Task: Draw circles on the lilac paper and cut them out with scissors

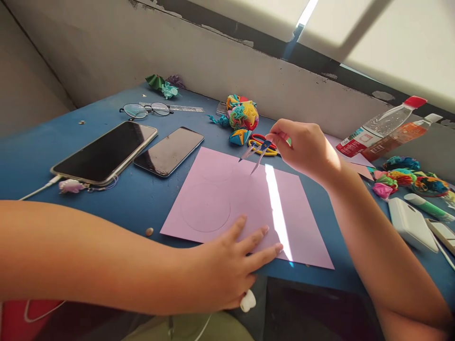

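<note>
Blue table (149, 199) set against a scuffed pale wall (213, 57). Pink paper sheet (245, 203) lies flat near the front edge, faint circles drawn on it. Left hand (227, 265) presses its near edge, fingers spread flat. Right hand (307, 147), raised above the sheet's far edge, pinches a drawing compass (256, 154), legs apart.

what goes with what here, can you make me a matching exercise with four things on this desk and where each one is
Things:
1. compass
2. pink paper
3. glasses
4. bottles

Places:
A. far edge of the blue table, by the wall
B. lying on their sides at the right
C. pinched in the right hand
D. flat under the left hand

Pairs: 1-C, 2-D, 3-A, 4-B
</note>
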Demonstrator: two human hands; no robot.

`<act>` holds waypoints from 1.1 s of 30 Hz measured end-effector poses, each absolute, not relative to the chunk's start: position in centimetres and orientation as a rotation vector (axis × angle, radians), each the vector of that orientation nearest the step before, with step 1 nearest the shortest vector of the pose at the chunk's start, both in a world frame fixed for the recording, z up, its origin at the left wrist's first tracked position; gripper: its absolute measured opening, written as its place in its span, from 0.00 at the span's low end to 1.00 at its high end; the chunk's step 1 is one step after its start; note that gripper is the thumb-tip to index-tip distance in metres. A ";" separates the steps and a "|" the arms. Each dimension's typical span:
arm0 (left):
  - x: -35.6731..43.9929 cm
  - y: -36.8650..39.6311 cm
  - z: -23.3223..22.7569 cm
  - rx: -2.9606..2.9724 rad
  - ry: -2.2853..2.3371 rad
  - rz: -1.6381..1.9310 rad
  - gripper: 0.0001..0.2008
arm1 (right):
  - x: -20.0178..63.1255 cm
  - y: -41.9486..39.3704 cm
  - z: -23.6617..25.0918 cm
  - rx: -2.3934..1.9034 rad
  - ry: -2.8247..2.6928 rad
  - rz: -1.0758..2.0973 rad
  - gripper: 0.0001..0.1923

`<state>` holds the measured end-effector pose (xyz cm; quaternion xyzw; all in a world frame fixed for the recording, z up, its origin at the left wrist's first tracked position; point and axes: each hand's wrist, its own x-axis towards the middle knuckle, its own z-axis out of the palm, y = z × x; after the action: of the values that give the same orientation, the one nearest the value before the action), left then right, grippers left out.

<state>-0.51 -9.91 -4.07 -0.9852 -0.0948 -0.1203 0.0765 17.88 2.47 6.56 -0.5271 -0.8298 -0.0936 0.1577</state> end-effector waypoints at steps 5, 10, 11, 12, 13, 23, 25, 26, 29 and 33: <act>-0.5 -9.9 -4.1 -2.946 -0.282 -0.365 0.14 | 18.2 2.8 6.5 -1.400 -2.391 -0.101 0.09; -0.5 -10.0 -4.2 -2.932 -0.287 -0.393 0.14 | 18.2 2.5 6.8 -1.349 -2.429 -0.050 0.09; -0.5 -10.0 -4.2 -2.931 -0.289 -0.391 0.14 | 18.1 2.4 6.8 -1.334 -2.443 -0.050 0.09; -0.5 -10.0 -4.2 -2.931 -0.290 -0.385 0.14 | 18.0 2.3 6.8 -1.319 -2.458 -0.048 0.09; -0.5 -10.0 -4.1 -2.932 -0.292 -0.376 0.14 | 17.9 2.1 6.8 -1.304 -2.472 -0.049 0.10; -0.4 -10.1 -4.2 -2.948 -0.303 -0.367 0.13 | 17.3 1.8 6.3 -1.326 -2.485 -0.307 0.13; -0.4 -10.1 -4.3 -2.953 -0.303 -0.372 0.13 | 17.2 1.9 6.3 -1.346 -2.484 -0.369 0.14; -0.4 -10.1 -4.4 -2.952 -0.305 -0.381 0.13 | 17.1 2.0 6.3 -1.352 -2.483 -0.381 0.14; -0.4 -10.2 -4.4 -2.935 -0.319 -0.396 0.13 | 16.9 2.0 6.4 -1.332 -2.476 -0.335 0.13; -0.6 -10.3 -4.1 -2.915 -0.311 -0.310 0.15 | 17.0 1.8 6.9 -1.348 -2.476 -0.171 0.10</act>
<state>-0.60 -10.32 -4.09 -0.9842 -0.1052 -0.1046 0.0967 16.96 1.76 6.92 -0.4713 -0.8657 -0.0597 0.1581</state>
